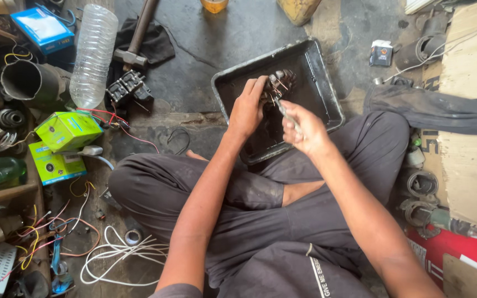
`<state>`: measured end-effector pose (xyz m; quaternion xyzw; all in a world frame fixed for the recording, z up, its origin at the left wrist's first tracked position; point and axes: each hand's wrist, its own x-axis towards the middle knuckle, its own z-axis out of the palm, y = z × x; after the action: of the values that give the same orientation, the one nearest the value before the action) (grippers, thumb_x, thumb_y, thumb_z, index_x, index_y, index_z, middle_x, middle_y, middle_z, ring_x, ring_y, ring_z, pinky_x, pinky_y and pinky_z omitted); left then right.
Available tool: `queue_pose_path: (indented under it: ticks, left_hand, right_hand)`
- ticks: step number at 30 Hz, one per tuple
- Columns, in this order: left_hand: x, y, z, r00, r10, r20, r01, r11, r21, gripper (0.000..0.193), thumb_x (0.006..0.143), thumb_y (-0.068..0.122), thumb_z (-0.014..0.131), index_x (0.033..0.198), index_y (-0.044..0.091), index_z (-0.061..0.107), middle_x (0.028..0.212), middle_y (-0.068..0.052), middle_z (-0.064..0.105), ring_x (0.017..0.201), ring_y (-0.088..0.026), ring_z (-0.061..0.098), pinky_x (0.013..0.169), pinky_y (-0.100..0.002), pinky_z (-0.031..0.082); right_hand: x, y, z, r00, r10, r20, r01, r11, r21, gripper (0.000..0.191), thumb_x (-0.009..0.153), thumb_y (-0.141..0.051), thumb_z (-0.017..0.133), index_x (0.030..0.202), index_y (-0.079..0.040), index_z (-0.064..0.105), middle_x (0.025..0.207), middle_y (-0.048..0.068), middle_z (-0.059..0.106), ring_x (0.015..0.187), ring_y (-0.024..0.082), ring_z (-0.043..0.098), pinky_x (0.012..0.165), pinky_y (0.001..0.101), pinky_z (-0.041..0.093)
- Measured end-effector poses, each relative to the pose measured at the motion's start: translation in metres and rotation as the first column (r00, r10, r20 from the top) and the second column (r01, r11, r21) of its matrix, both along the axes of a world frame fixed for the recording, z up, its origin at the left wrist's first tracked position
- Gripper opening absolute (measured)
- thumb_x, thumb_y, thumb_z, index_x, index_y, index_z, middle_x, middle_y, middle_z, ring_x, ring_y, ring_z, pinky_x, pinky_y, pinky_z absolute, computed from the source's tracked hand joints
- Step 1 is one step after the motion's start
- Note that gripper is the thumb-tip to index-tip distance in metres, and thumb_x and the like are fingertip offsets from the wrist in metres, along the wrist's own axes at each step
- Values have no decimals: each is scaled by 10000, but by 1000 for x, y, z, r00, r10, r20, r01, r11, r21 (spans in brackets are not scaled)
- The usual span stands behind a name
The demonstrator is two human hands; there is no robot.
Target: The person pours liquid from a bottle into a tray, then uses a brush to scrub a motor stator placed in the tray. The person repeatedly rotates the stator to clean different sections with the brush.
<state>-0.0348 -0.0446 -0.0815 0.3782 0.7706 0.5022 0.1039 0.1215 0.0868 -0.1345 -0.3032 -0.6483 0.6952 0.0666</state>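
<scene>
Dark metal, grimy and round, makes up the small motor part (280, 83) at the centre of the work; short copper-coloured wire ends stick out of it. It sits over the inside of a black rectangular tray (327, 83) that lies on the concrete floor (238, 33) just in front of the person's crossed legs. The left hand (248, 107) is wrapped around the part from its near side, fingers closed on it. The right hand (305, 129) is closed around a thin metal tool (284, 108), whose tip points up into the part; what kind of tool it is cannot be told.

Left of the tray lies a black terminal block (128, 87) with red wires running from it, and behind that a hammer (134, 38) resting on a dark cloth (158, 41). A clear plastic bottle (93, 55) lies beside a grey metal cylinder (28, 81). Nearer the left knee are 2 green boxes (67, 131), and a blue box (42, 27) lies at the far left. A loop of white cable (117, 256) lies on the floor by the left leg. To the right are cardboard (470, 110), a dark cloth bundle (437, 107) and some metal rings (422, 185).
</scene>
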Motion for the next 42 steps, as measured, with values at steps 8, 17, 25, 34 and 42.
queue_pose_path:
  ticks: [8,17,25,34,42]
  left_hand:
    - [-2,0,3,999,-50,3,50,998,-28,588,864,-97,610,1398,122,499,1262,-143,590,1071,-428,651,837,-485,541]
    - [0,-4,2,999,-39,-38,38,999,-6,583,878,-79,623,1414,108,490,1282,-148,580,1086,-430,637,841,-484,536]
    - [6,-1,5,995,-57,-76,58,998,16,566,894,-76,625,1413,109,496,1278,-148,579,1113,-432,629,862,-477,534]
    - [2,-5,2,997,-52,-49,53,998,15,565,894,-80,625,1417,95,498,1283,-149,581,1112,-417,634,860,-464,533]
    - [5,-2,2,994,-46,-95,47,999,6,577,890,-78,622,1421,108,490,1295,-152,573,1107,-428,624,864,-474,533]
  right_hand:
    - [-1,4,45,972,165,167,-226,469,854,343,953,-162,649,1282,-148,744,765,76,731,504,114,603,553,252,430]
    - [4,-9,39,990,-17,137,35,991,-130,332,960,-107,621,1277,-65,711,654,-40,538,469,55,431,407,258,287]
    - [0,-15,38,991,26,128,-55,972,229,297,976,-112,633,1257,-54,710,674,-29,570,459,58,431,397,258,283]
    - [2,-4,45,956,69,284,-264,624,736,403,892,-164,627,1280,-92,711,737,63,660,511,236,578,465,390,429]
    - [-2,-15,9,997,61,43,-73,710,701,284,970,-179,637,1229,-94,718,837,113,672,731,305,688,647,418,536]
